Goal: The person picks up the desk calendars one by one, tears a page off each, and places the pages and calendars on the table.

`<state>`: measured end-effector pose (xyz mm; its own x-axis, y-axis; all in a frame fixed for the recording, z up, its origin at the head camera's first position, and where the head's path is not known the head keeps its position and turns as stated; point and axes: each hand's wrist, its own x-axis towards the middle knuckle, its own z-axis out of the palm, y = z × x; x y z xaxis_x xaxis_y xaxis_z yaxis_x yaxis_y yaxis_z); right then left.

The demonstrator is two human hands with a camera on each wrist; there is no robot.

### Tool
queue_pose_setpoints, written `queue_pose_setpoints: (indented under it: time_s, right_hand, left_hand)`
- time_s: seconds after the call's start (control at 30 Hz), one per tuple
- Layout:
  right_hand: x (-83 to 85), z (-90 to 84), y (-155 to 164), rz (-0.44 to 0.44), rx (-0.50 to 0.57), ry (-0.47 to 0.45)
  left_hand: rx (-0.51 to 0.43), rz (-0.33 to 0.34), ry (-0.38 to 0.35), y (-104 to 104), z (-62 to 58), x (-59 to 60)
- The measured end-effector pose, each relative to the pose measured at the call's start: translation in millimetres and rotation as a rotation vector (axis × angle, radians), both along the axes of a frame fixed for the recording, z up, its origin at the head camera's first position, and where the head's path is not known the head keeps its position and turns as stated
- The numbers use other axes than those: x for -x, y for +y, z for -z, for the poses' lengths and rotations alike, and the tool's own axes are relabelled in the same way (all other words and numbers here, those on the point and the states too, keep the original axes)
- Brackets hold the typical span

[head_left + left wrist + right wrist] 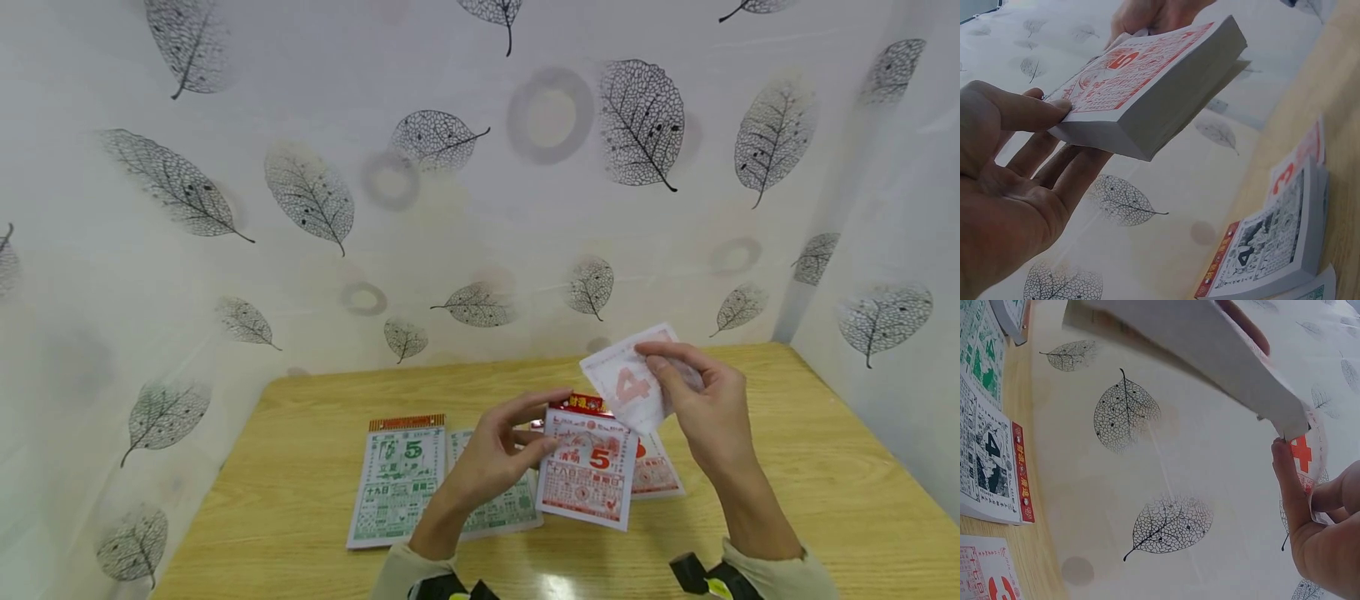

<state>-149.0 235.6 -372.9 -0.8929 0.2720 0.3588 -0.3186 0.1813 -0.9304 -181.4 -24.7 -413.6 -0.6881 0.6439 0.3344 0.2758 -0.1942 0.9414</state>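
Note:
In my left hand (487, 454) I hold a thick tear-off calendar pad (585, 483) above the table, thumb on its face and fingers beneath. Its top page carries a red 5, and a red header band runs along its upper edge. The left wrist view shows the thick page block of this pad (1179, 94). My right hand (708, 408) pinches a thin calendar sheet (628, 379) with a red 4, at the pad's upper right. In the right wrist view this sheet (1302, 456) lies between thumb and fingers, close against the pad's edge; whether it is still attached there I cannot tell.
A green-printed calendar pad (401, 483) lies on the wooden table (285, 483) at left, with a green sheet (502, 504) beside it. A sheet with a red 3 (660, 475) lies behind the held pad. Another pad with a black 4 (1266, 244) lies near it. A leaf-patterned curtain (480, 233) surrounds the table.

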Motion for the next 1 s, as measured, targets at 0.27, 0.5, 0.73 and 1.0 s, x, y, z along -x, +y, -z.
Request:
queue_pose_setpoints:
  time_s: [0.27,0.5,0.73,1.0]
  right_hand:
    - [-0.5,-0.2,7.9,-0.005,0.052,0.042]
    - [0.0,-0.7,8.4,-0.003,0.052,0.052]
    - [0.0,0.1,9.7,0.019,0.088,0.051]
    - [0.2,1.3,13.3,0.035,0.111,0.062]
  left_hand:
    - [0.001,-0.020,0.002,-1.6,-1.9,-0.8]
    - [0.007,-0.021,0.005,-1.5,-2.2,-1.9]
    - [0.010,-0.007,0.000,-0.9,-1.6,-3.7]
    - [0.005,-0.004,-0.001,-1.0,-1.1,-5.0]
